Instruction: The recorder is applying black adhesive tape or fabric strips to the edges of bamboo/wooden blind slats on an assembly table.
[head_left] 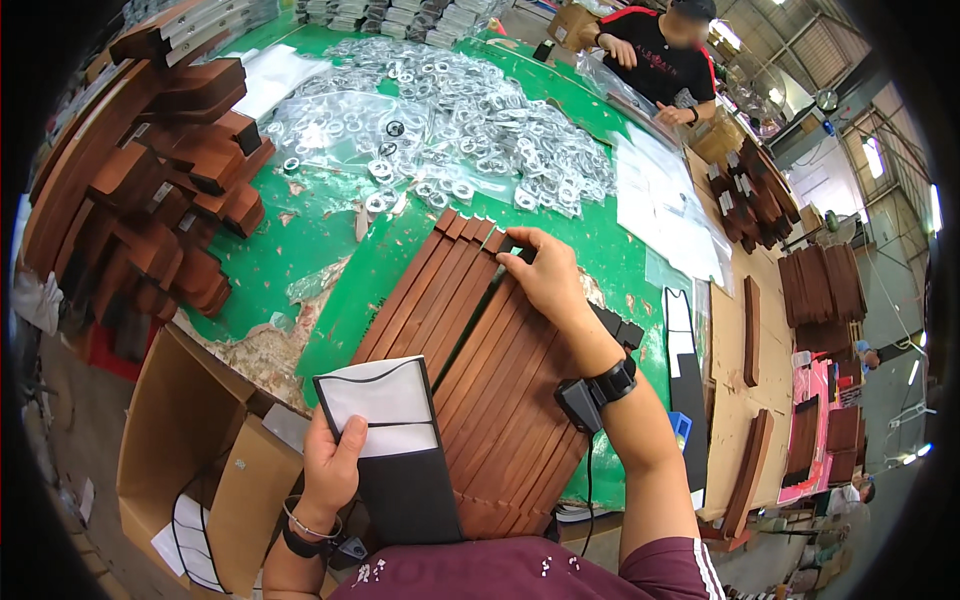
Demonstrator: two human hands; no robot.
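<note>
A maroon shirt (480,570) sits at six o'clock; toward seven, the left hand (332,462) pinches a black-and-white sleeve (405,490). Toward two, the right hand (548,280) curls at brown slats (530,400), its grip unclear from here.

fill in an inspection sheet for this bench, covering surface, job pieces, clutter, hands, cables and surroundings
Surface: green tabletop, worn, with bare patches.
Job's things: brown slats lying side by side; black-and-white flat piece over their near left part.
Clutter: heap of bagged grey rings beyond the slats; open cardboard box at lower left.
Hands: left hand holds the flat piece; right hand is at the slats' far end, grip unclear.
Cables: black cable hanging below the right wrist's device.
Surroundings: co-worker across the table; stacked brown pieces at left.
</note>
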